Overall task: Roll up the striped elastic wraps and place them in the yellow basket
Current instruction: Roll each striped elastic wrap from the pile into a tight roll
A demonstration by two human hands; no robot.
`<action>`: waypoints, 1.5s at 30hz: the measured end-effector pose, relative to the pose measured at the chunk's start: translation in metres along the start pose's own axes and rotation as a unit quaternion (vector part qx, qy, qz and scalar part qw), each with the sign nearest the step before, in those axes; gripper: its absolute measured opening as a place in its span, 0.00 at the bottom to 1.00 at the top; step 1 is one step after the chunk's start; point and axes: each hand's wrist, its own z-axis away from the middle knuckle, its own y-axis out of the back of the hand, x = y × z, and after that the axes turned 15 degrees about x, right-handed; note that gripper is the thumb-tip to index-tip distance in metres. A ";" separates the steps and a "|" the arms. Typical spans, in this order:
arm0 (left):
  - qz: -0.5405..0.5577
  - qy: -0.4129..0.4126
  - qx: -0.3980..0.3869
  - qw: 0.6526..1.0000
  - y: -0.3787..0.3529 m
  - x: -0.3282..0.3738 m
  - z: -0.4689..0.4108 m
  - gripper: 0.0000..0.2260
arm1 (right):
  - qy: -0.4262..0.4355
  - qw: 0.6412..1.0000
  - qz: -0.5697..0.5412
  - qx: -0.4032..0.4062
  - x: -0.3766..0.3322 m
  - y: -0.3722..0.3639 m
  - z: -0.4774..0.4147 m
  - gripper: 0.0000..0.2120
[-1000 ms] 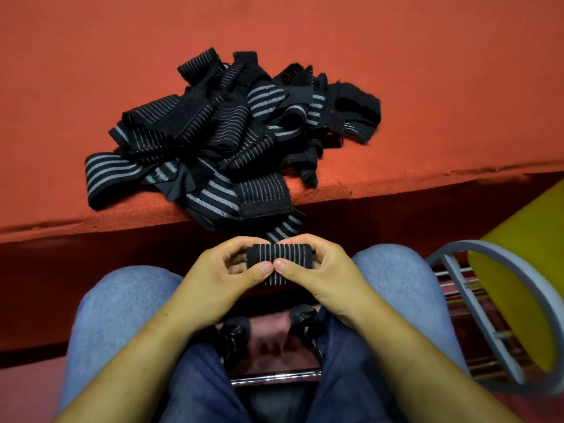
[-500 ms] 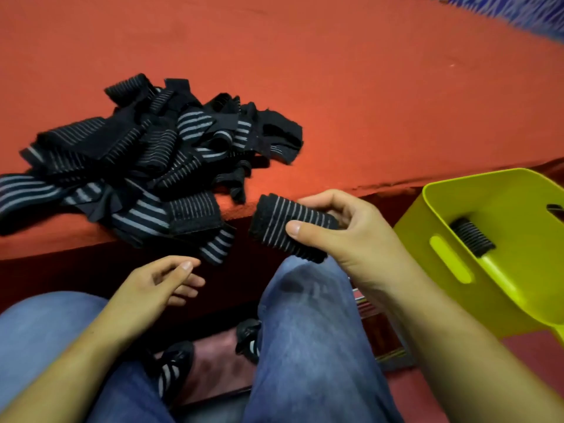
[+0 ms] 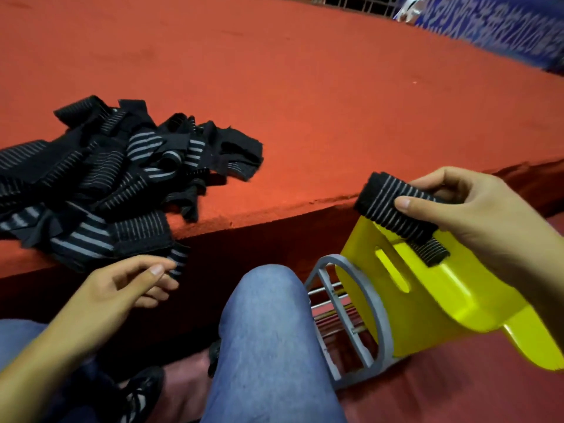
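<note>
A rolled striped elastic wrap (image 3: 393, 213) is being held in the right hand (image 3: 476, 218), pinched between the thumb on its near side and the fingers curled over its far side. The roll is being kept above the near rim of the yellow basket (image 3: 433, 300), which is being supported, tilted, on a grey metal-framed stand (image 3: 363, 325) to the right of the denim-covered knee (image 3: 265, 340). A second rolled wrap (image 3: 432, 253) is being seen inside the basket, just under the held one. The left hand (image 3: 122, 288) is being held loosely open, with nothing gripped, its fingertips (image 3: 157, 270) just beside a striped end hanging over the ledge edge. A tangled pile of unrolled black-and-grey striped wraps (image 3: 116, 178) is being left lying on the red carpeted ledge (image 3: 305, 102). At the upper right a blue banner (image 3: 488, 29) with white writing is being shown, too blurred for any of it to be read.
</note>
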 end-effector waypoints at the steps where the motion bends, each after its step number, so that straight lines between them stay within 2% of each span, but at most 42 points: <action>1: 0.005 -0.014 -0.007 1.000 -0.009 0.011 0.000 0.37 | -0.007 1.000 0.015 0.004 0.007 0.005 -0.007 0.21; 4: 0.018 -0.053 -0.040 0.998 -0.045 0.046 0.002 0.32 | -0.038 0.998 0.051 0.009 0.029 0.017 -0.030 0.17; 8: 0.017 -0.114 -0.101 0.988 -0.094 0.093 0.011 0.12 | -0.078 0.987 0.144 0.001 0.068 0.031 -0.058 0.09; 10: -0.015 -0.161 -0.138 0.977 -0.118 0.113 0.014 0.08 | -0.102 0.981 0.165 -0.005 0.088 0.033 -0.071 0.10; 14: -0.143 -0.301 -0.214 0.918 -0.177 0.140 0.017 0.16 | -0.133 0.965 0.225 -0.001 0.119 0.042 -0.100 0.12; 18: -0.243 -0.345 -0.261 0.868 -0.222 0.132 0.011 0.21 | -0.170 0.936 0.308 -0.006 0.144 0.044 -0.122 0.13; 22: -0.245 -0.353 -0.239 0.870 -0.236 0.112 0.007 0.22 | -0.174 0.911 0.372 -0.023 0.164 0.036 -0.135 0.14; 27: -0.249 -0.355 -0.231 0.871 -0.239 0.105 0.009 0.22 | -0.155 0.873 0.458 -0.059 0.189 0.020 -0.148 0.24; 34: -0.257 -0.357 -0.245 0.864 -0.238 0.105 0.009 0.25 | -0.098 0.819 0.558 -0.093 0.216 0.013 -0.147 0.20; 39: -0.249 -0.350 -0.259 0.865 -0.238 0.101 0.008 0.26 | -0.074 0.811 0.574 -0.088 0.223 0.016 -0.148 0.15; 43: -0.227 -0.345 -0.266 0.871 -0.239 0.095 0.007 0.27 | -0.058 0.807 0.580 -0.094 0.221 0.019 -0.150 0.21; 45: -0.213 -0.345 -0.267 0.874 -0.242 0.091 0.010 0.27 | -0.066 0.819 0.566 -0.074 0.207 0.027 -0.150 0.23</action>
